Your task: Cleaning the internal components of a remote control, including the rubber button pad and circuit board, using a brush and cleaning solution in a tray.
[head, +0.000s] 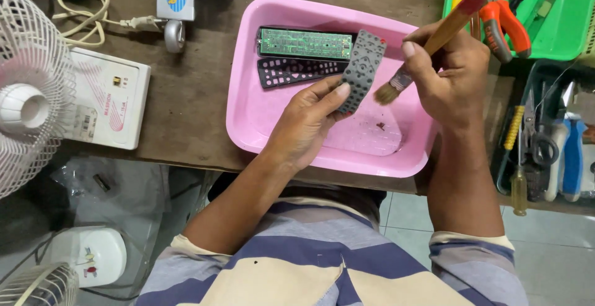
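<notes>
Grey rubber keypad (364,70) is sitting pinched in the left hand (307,123) above the pink tray (248,110) on the counter (198,83). Right hand (449,73) is gripping a wooden-handled brush (427,48), its bristles just beside the keypad.

Your left hand (310,120) grips a matt grey rubber keypad (362,70); your right hand (446,73) holds a wooden-handled bristle brush (434,39) over a glossy pink plastic tray (260,107) on a rough, worn wooden table (192,95).
</notes>
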